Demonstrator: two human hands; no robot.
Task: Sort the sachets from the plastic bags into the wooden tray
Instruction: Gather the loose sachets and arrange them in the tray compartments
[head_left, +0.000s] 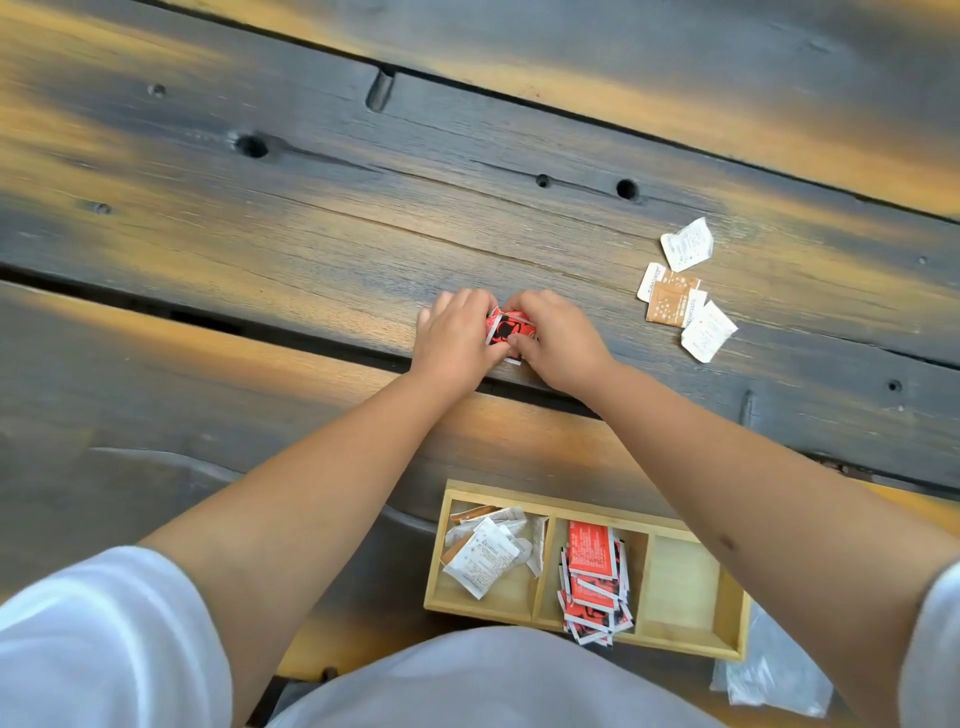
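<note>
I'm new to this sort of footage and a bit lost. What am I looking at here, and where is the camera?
There is no machine: a person wears a camera on the head, looking down at their own arms. The left hand and right hand together grip a bunch of red sachets on a dark wooden table. More loose sachets, white and brown, lie to the right. Near the body is a wooden tray with three compartments: white sachets left, red ones middle, the right one bare. A plastic bag lies beside it.

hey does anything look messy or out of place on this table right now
Mostly tidy. The red sachets in the wooden tray's middle compartment spill over its near rim. A few white and brown sachets lie loose on the table. The tray's right compartment holds none.
</note>
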